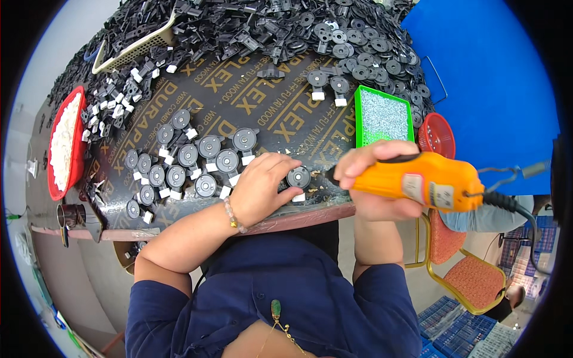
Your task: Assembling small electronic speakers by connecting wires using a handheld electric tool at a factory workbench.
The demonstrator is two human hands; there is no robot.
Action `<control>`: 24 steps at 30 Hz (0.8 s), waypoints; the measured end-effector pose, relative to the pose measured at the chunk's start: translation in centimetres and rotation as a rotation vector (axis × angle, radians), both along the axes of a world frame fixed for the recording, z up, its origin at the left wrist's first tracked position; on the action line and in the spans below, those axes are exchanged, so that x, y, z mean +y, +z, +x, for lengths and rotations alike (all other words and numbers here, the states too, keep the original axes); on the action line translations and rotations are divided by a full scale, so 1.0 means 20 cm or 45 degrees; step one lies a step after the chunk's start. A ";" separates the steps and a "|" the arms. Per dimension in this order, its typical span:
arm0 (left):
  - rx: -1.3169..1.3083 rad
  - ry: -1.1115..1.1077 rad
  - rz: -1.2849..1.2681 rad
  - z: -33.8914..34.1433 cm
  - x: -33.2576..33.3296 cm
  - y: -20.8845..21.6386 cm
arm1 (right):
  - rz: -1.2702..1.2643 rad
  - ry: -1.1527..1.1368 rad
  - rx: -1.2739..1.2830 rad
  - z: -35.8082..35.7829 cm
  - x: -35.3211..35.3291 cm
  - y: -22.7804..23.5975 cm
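Note:
My right hand point(382, 179) is wrapped round an orange electric screwdriver point(427, 182), its dark tip pointing left and its cord trailing right. Just left of that tip, a round grey-black part point(298, 177) with a white tab lies near the table's front edge. My left hand point(262, 184) steadies this part, fingers along its far side and thumb along its near side. Left of my left hand sits a group of similar round parts point(187, 155) with white tabs. A green tray point(385, 116) of small shiny screws stands beyond the screwdriver.
Black plastic pieces point(221, 30) and round discs point(376, 53) heap up along the far side. A red tray point(64, 143) of white pieces stands at left, near a cream basket point(140, 45). A red bowl point(437, 136) sits right of the green tray. Orange chairs point(474, 280) stand at right.

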State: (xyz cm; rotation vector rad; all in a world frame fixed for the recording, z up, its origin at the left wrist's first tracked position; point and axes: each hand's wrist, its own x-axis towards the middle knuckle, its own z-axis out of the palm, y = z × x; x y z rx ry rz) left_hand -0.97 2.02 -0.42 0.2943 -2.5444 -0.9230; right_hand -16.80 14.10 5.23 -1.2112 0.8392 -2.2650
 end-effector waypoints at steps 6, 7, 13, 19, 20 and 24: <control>-0.023 0.011 0.031 0.01 0.00 0.01 | 0.248 -0.021 0.091 0.00 -0.07 -0.07; -0.022 0.012 0.028 0.01 0.00 0.01 | 0.253 -0.014 0.087 0.00 -0.07 -0.07; -0.037 0.007 0.021 0.01 0.00 0.02 | 0.284 0.003 0.091 0.00 -0.09 -0.06; -0.019 -0.011 0.026 0.00 -0.01 0.01 | 0.362 0.036 0.122 0.04 -0.12 -0.05; -0.017 -0.013 0.027 0.00 -0.01 0.01 | 0.400 0.020 0.140 0.05 -0.12 -0.04; -0.019 -0.013 0.031 0.00 0.00 0.01 | 0.378 0.012 0.086 0.06 -0.12 -0.05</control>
